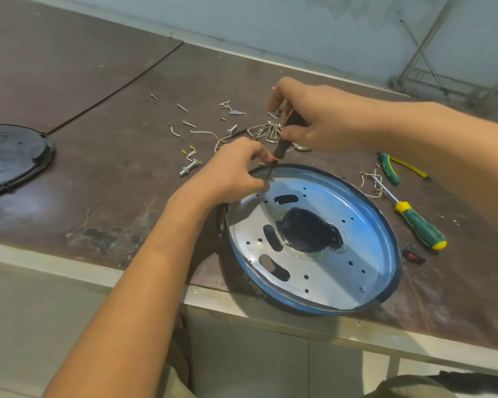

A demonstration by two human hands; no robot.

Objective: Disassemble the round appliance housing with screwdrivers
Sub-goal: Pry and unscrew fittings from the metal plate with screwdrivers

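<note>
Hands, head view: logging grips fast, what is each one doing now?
Left hand: pinches the black screwdriver low on its shaft.
Right hand: grips its handle.

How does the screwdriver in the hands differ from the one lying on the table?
The black screwdriver stands steeply, gripped by the right hand and pinched low by the left hand; the green-and-yellow screwdriver lies flat, untouched. Both have slim metal shafts.
</note>
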